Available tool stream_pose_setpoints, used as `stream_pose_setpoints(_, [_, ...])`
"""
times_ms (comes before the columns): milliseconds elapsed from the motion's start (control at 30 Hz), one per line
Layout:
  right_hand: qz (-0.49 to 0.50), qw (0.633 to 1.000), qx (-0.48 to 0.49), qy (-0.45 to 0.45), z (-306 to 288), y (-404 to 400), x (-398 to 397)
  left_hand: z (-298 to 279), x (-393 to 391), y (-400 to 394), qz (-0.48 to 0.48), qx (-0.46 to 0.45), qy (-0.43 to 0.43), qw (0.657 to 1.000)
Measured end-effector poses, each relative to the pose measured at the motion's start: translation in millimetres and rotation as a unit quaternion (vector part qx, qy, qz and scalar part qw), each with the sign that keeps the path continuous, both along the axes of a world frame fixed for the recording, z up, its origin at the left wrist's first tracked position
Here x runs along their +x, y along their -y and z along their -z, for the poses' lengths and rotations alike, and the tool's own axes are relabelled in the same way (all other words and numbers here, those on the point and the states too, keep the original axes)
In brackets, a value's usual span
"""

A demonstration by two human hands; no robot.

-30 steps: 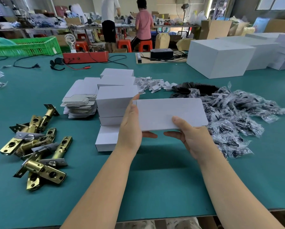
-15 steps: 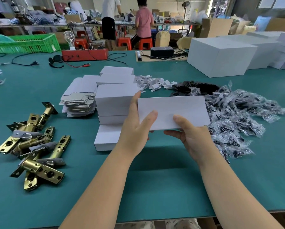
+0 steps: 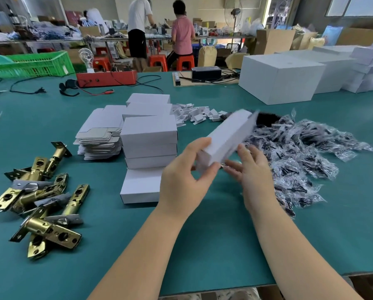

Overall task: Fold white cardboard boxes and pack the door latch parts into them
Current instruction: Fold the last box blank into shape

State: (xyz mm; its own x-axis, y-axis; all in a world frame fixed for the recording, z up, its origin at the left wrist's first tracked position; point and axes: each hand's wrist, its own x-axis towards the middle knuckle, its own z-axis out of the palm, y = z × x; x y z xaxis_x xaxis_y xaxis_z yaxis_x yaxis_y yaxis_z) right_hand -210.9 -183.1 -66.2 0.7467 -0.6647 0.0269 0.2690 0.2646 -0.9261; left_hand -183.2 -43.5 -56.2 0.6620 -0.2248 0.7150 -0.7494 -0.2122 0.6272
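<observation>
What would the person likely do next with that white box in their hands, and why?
Probably set the white box on the box stack. The left hand grips its near end, the right hand rests open beside it, and it looks closed, though blurred.

both bare forearms reach forward, the left hand (image 3: 182, 180) pinching with thumb and curled fingers, the right hand (image 3: 251, 176) with fingers extended beside it.

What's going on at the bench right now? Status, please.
Left hand grips white box at near end. Right hand open beside it. Latches untouched, left. Nothing in the way.
</observation>
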Motion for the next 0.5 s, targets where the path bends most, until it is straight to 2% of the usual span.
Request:
stream_pose_setpoints(100, [-0.049, 0.998, 0.008, 0.033, -3.3, -5.1, -1.8, 2.3, 0.6, 4.4, -0.033, 0.053, 0.084, 0.995])
stream_pose_setpoints(167, [-0.081, 0.996, 0.011, 0.035, -4.0, -8.7, -4.7, 5.1, 3.0, 6.1, 0.008, 0.095, 0.122, 0.988])
stream_pose_setpoints(233, [-0.078, 0.997, 0.017, 0.023, -4.9, -8.8, -5.9, 6.6, 2.2, 6.9, 0.072, 0.137, 0.124, 0.98])
stream_pose_setpoints(300, [-0.075, 0.997, -0.001, 0.0, -4.8, -6.5, -6.6, 5.4, -2.3, 7.5, 0.108, 0.132, 0.079, 0.982])
stream_pose_setpoints(400, [-0.103, 0.992, -0.074, 0.003, -5.8, -7.9, -10.5, 3.6, -1.8, 7.2, 0.035, 0.072, -0.006, 0.997])
stream_pose_setpoints(467, [-0.122, 0.98, -0.156, 0.03, -7.6, -13.0, -13.2, 0.9, 3.3, 4.7, 0.002, 0.016, -0.084, 0.996])
stream_pose_setpoints(500, [-0.126, 0.966, -0.221, 0.045, -8.6, -15.0, -13.8, 0.3, 5.5, 2.5, 0.023, -0.02, -0.129, 0.991])
